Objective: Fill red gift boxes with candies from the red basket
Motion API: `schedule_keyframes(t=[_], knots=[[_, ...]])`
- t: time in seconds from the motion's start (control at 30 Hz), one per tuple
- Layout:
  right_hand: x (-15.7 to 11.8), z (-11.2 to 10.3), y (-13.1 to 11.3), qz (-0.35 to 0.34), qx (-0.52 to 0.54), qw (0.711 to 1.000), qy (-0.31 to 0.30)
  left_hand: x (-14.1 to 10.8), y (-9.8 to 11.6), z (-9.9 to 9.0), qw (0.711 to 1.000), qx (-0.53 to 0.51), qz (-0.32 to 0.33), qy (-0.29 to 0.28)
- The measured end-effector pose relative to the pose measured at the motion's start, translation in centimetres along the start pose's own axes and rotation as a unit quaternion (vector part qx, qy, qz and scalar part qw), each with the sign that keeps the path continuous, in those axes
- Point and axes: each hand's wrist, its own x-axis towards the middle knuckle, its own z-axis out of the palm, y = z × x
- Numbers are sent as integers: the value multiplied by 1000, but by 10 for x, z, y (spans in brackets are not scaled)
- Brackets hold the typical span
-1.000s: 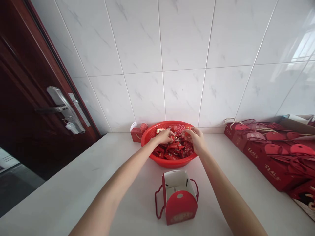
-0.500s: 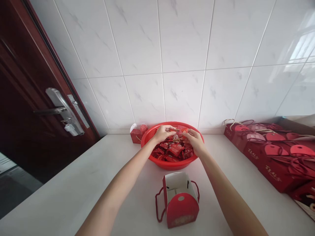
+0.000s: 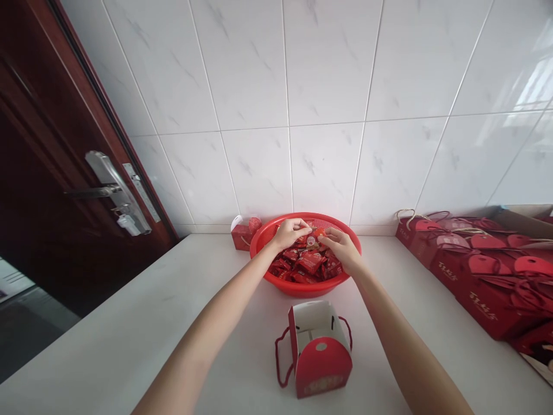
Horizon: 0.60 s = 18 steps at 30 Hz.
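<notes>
A red plastic basket [image 3: 307,289] full of small red wrapped packets [image 3: 311,262] stands against the wall. Over its far left part, my left hand [image 3: 290,233] has thumb and fingers pinched together; what lies between them is too small to tell. My right hand [image 3: 344,248] reaches over the right side of the basket, its thumb and fingers closed on a small red packet. The two hands' fingertips are close together. In front of the basket, nearer to me, a red gift box [image 3: 325,369] with cord handles stands with its top open, showing a white inside.
Many closed red gift boxes [image 3: 479,288] with cord handles line the right side of the white tabletop [image 3: 173,323]. A small red box [image 3: 242,235] sits behind the basket's left edge. A dark wooden door [image 3: 56,144] with a metal handle is at left.
My right fingertips have moved slightly left, closer to the left hand. The basket and the open box stay in place; the view has shifted a little.
</notes>
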Motion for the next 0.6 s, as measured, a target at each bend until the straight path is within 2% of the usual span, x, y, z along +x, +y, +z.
schedule_keyframes(t=[0.1,0.27,0.47,0.6], knots=[[-1,0,-1,0,0,1000,-8,0,-1,0,1000,8,5,4],[-1,0,0,-7,0,998,-58,0,-2,0,1000,21,9,-3],[2,-1,3,-18,4,1000,18,5,-12,0,996,82,-22,0],[2,-1,3,-26,10,999,44,6,-28,-2,984,162,-57,-53]])
